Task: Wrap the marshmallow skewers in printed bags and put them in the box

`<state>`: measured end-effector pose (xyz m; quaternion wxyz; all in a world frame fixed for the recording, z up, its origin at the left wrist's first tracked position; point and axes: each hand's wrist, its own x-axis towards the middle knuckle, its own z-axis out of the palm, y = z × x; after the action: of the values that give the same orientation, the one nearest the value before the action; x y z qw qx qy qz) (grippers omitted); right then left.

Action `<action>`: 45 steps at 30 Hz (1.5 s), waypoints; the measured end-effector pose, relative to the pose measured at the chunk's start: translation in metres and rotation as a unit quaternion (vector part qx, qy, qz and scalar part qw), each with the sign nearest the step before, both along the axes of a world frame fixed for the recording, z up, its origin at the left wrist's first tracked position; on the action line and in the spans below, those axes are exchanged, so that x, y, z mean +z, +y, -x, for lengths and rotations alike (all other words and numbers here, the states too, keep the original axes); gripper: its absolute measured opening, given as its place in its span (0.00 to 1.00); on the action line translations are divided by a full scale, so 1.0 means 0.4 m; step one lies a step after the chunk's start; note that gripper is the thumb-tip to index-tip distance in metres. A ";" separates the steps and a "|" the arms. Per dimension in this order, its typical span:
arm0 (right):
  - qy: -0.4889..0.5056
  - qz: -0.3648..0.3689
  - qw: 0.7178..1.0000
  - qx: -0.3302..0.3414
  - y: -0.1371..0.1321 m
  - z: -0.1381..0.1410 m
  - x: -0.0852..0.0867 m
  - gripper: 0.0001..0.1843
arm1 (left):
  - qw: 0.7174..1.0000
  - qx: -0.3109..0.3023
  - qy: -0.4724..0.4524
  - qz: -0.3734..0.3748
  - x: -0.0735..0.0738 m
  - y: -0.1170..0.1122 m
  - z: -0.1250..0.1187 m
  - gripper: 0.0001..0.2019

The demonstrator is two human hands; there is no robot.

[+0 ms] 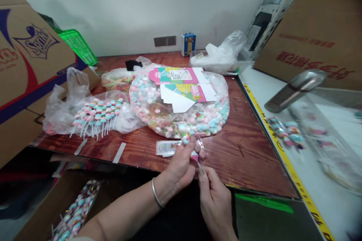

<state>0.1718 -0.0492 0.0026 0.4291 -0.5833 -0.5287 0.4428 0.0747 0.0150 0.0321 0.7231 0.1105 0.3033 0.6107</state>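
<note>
My left hand point(179, 162), a silver bangle on its wrist, is closed round a candy lollipop point(186, 138) whose coloured top shows above the thumb. Below it, a pink and white piece point(194, 156) shows beside the fingers. My right hand point(213, 192) pinches the lower end of a thin white stick point(199, 165); its fingers are closed. Just behind the left hand lie clear printed wrappers point(168, 147) and some loose pink candies point(201, 153). Beyond them stands a large clear bag of pastel candies point(217, 118), with a flattened printed carton point(183, 86) on top.
Several finished-looking lollipops on sticks point(98, 113) lie on plastic at the left. A box of wrapped candies point(77, 211) stands below the table. To the right are a steel flask point(295, 91) and wrapped lollipops point(288, 132). Cardboard boxes point(313, 34) flank both sides.
</note>
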 end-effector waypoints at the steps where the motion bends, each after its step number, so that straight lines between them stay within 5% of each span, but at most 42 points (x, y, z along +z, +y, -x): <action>1: 0.047 0.021 0.999 -0.006 0.010 0.008 -0.004 0.18 | 1.000 -0.013 0.005 0.008 -0.005 -0.008 -0.007 0.16; 5: 0.281 0.124 0.952 -0.011 0.043 0.023 -0.020 0.19 | 0.998 -0.057 0.022 0.021 -0.018 -0.026 -0.012 0.19; 7: 0.314 0.138 0.939 -0.009 0.048 0.018 -0.026 0.20 | 0.998 -0.055 0.008 0.016 -0.022 -0.022 -0.001 0.19; 14: 0.245 0.143 0.958 0.043 0.017 -0.014 -0.046 0.21 | 0.999 0.006 -0.028 0.019 -0.025 0.018 0.060 0.12; 22: 0.328 0.194 0.924 0.039 0.009 0.020 -0.034 0.22 | 0.995 0.051 -0.058 0.062 -0.020 0.032 0.063 0.11; 28: 0.309 0.161 0.937 0.000 0.046 0.048 -0.032 0.24 | 0.997 -0.038 0.068 0.024 -0.035 -0.033 -0.001 0.15; 35: 0.077 0.043 0.995 -0.048 0.061 -0.002 -0.019 0.24 | 0.993 -0.048 0.103 0.011 -0.064 -0.032 -0.001 0.17; 45: 0.234 0.032 0.970 -0.054 0.062 0.027 -0.077 0.15 | 0.978 -0.136 0.155 0.003 -0.063 -0.058 -0.008 0.19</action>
<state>0.1611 -0.0244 -0.0282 0.5453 -0.5046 -0.3669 0.5598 0.0778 -0.0084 0.0068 0.7441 0.2418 0.3959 0.4807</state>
